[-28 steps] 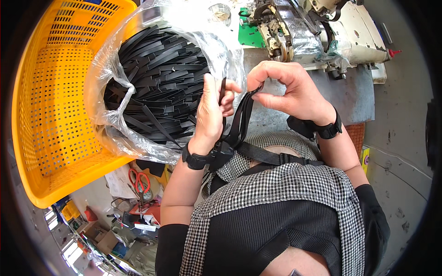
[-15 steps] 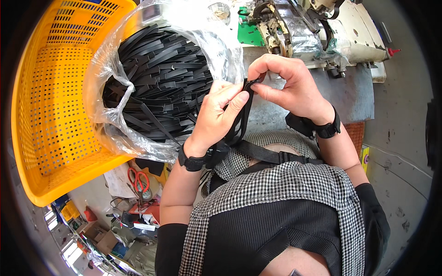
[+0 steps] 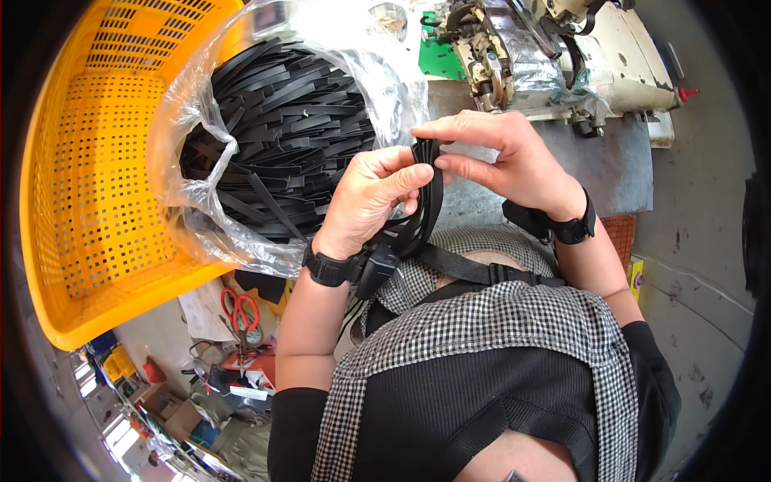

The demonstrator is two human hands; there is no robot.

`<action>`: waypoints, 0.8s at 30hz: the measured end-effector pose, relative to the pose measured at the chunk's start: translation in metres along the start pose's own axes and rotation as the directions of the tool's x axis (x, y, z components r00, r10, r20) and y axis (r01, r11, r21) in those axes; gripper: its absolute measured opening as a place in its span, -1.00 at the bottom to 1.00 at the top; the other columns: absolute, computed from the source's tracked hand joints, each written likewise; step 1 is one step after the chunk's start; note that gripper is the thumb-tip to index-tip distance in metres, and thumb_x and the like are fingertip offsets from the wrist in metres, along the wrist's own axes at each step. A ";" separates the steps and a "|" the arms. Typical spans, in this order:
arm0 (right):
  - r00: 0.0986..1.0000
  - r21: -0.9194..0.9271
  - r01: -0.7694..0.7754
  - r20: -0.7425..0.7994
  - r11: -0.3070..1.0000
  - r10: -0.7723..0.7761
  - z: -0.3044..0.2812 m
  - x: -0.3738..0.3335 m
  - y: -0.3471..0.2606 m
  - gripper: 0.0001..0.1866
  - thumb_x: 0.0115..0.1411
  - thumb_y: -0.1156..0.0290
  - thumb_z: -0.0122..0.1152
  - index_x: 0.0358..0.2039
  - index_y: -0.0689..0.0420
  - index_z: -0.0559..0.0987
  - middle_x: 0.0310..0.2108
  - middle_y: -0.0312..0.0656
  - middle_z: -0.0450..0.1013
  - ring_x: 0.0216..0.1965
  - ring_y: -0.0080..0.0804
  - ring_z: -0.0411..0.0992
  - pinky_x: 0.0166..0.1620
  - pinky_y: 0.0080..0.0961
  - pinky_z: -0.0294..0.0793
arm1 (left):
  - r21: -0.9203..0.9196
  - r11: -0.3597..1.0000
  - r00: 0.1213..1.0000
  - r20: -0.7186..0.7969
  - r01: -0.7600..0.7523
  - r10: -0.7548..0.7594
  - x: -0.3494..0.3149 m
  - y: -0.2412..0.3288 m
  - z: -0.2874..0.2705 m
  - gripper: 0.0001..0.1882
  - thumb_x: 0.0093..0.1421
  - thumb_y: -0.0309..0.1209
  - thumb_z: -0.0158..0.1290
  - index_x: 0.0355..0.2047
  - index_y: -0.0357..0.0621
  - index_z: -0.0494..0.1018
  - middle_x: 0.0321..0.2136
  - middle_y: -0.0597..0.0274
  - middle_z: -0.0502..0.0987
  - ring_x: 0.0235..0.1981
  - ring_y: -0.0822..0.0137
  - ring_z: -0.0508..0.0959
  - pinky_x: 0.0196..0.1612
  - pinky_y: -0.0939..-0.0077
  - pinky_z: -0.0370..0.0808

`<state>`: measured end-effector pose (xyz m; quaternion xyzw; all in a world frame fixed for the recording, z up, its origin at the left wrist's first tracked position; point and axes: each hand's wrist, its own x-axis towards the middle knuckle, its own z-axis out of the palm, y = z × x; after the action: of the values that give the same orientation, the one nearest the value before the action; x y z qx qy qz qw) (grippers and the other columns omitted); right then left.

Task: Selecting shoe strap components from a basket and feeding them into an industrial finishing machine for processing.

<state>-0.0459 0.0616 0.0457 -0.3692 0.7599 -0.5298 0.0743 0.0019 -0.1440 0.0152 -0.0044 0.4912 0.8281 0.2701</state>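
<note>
Strips (image 3: 434, 189), black: bundled, just right of bag (image 3: 247, 255) holding more. Left hand (image 3: 363, 191): pinching bundle near ends (image 3: 426, 148), likely to align them. Right hand (image 3: 516, 157): at same ends, presumably steadying; pinch unclear.

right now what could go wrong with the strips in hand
The held black strips are gripped by the left hand near their upper ends, so they could fan out or slip. Their lower part curves close to the boxy wrist device and might snag. The loose plastic bag beside the left wristband could catch too.
</note>
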 end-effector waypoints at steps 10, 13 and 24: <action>0.988 0.176 0.058 0.130 0.983 -0.082 -0.004 0.000 0.000 -0.68 0.06 0.61 0.25 -0.11 0.19 0.56 -0.30 -0.18 0.53 -0.26 -0.44 0.51 -0.19 -0.49 0.51 | 0.088 0.993 0.995 0.063 0.073 -0.078 -0.007 0.007 0.007 -0.80 0.20 -0.37 0.13 -0.30 -0.29 0.55 -0.44 0.33 0.56 -0.58 0.65 0.40 -0.51 0.80 0.32; 0.987 0.281 -0.047 0.161 0.958 0.002 -0.001 -0.004 -0.006 -0.52 0.02 0.64 0.27 0.01 0.20 0.48 -0.18 -0.21 0.51 -0.12 -0.45 0.47 -0.06 -0.47 0.47 | 0.146 0.989 1.000 0.018 0.015 -0.018 -0.012 0.017 0.020 -0.83 0.20 -0.38 0.12 -0.31 -0.26 0.55 -0.47 0.41 0.53 -0.58 0.66 0.38 -0.53 0.79 0.29; 0.972 0.278 -0.041 0.233 0.960 -0.026 0.020 0.007 -0.039 -0.77 0.07 0.46 0.25 -0.23 0.22 0.55 -0.48 -0.20 0.51 -0.41 -0.42 0.50 -0.25 -0.50 0.48 | 0.514 0.558 0.665 0.031 -0.651 0.746 -0.048 0.043 0.057 -0.74 0.30 -0.29 -0.04 -0.18 -0.24 0.30 -0.24 -0.06 0.52 -0.08 0.14 0.51 0.02 0.27 0.41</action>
<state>-0.0214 0.0355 0.0726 -0.4120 0.6642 -0.5848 0.2171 0.0378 -0.1347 0.0930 0.1800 0.6652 0.7113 -0.1385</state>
